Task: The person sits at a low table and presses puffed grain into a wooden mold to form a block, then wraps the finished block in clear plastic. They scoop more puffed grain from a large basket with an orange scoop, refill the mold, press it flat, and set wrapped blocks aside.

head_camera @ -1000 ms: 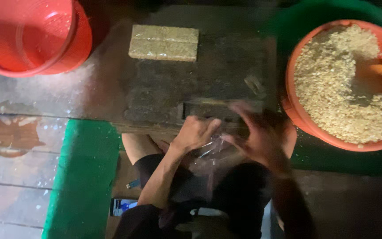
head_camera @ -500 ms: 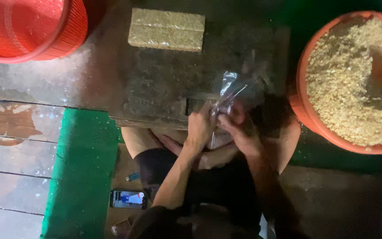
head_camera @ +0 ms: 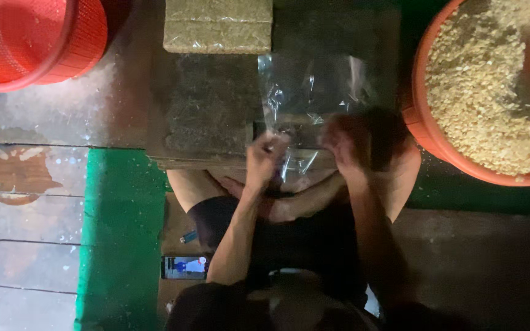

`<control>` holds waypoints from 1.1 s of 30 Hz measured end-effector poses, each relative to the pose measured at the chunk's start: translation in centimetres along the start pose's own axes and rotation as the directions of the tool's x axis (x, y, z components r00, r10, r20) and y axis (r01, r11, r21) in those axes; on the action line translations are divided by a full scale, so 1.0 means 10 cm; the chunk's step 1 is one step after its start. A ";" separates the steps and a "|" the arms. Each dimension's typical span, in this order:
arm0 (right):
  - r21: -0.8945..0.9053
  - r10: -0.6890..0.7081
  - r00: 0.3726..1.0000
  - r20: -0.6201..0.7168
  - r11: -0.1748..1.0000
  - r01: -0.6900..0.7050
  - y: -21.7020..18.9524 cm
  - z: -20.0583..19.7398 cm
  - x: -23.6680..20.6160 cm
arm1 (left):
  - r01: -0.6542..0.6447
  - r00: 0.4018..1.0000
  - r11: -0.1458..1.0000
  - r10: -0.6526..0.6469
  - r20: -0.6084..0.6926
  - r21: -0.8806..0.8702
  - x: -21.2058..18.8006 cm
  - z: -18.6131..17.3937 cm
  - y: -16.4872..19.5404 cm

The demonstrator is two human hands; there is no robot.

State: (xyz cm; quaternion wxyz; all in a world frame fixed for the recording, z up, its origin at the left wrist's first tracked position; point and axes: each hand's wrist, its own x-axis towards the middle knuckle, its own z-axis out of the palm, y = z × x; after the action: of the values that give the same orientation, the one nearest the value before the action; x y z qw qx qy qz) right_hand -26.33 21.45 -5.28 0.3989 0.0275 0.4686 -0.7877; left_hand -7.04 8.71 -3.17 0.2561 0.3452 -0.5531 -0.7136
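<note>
- The left hand (head_camera: 265, 156) is closed, fingers pinched on the near edge of a clear plastic bag (head_camera: 311, 98); the bag lies spread over a dark wooden board (head_camera: 210, 110), its far end reaching up the board
- The right hand (head_camera: 345, 144) is blurred; it sits at the bag's near right corner, fingers curled, though whether it truly grips the plastic I cannot tell
- A wrapped tan block (head_camera: 218, 27) rests at the board's far end, just beside the bag
- An orange tub (head_camera: 437, 150) of pale grain stands to the right; a red basket (head_camera: 50, 43) far left; a phone (head_camera: 184, 267) lies on the floor
</note>
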 end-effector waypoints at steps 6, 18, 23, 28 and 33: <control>-0.408 -0.487 0.873 0.034 0.790 0.457 -0.04 0.06 0.02 | -0.122 0.985 0.985 0.135 0.105 -0.119 0.00 -0.06 -0.18; -0.529 -0.508 0.858 -0.069 0.748 0.401 -0.63 0.10 -0.37 | -0.485 0.705 0.786 0.093 0.703 0.383 0.02 0.13 0.16; -0.278 -0.069 0.997 -0.044 0.959 0.054 -0.26 -0.26 -0.74 | 0.087 0.985 0.951 -0.127 0.118 0.297 0.30 -0.77 0.21; -0.714 0.424 0.903 0.075 0.655 -0.248 -0.01 -0.75 -0.97 | -0.181 0.967 0.693 0.253 -0.001 0.697 0.44 -1.10 0.33; -0.955 -0.325 0.934 0.148 0.199 0.221 -0.57 -1.20 -0.34 | -0.246 0.935 0.292 0.323 0.147 0.924 0.20 -0.95 0.33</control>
State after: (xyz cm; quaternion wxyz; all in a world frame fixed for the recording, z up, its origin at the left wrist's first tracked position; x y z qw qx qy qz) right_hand -31.69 34.02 -6.51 0.1661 -0.2702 0.8631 -0.3931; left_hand -1.02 0.56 -1.79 0.1548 0.3490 -0.9019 -0.2019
